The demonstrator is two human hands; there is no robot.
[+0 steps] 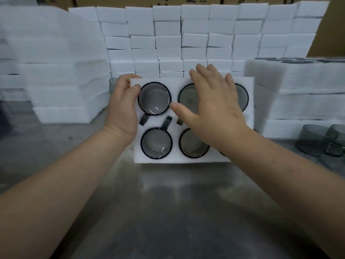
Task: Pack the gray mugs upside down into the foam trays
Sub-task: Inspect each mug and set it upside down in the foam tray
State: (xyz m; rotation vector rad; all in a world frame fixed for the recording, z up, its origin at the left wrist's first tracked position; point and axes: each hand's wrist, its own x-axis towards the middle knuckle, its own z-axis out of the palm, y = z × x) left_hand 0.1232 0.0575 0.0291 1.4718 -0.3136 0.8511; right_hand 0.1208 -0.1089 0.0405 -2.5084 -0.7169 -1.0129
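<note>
Left hand [121,107] grips the foam tray [158,160] at its left edge; right hand [214,109], fingers flat, covers the far-middle mug [186,98]. Loose mugs [315,140] lie nearer the right hand.

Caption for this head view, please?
Left hand grips a corner of the foam tray; right hand spread over gray mugs seated upside down.

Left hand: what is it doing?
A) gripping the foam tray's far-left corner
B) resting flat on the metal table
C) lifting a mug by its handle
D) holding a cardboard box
A: the left hand grips the foam tray at its far-left corner, thumb on top beside a mug.
</note>
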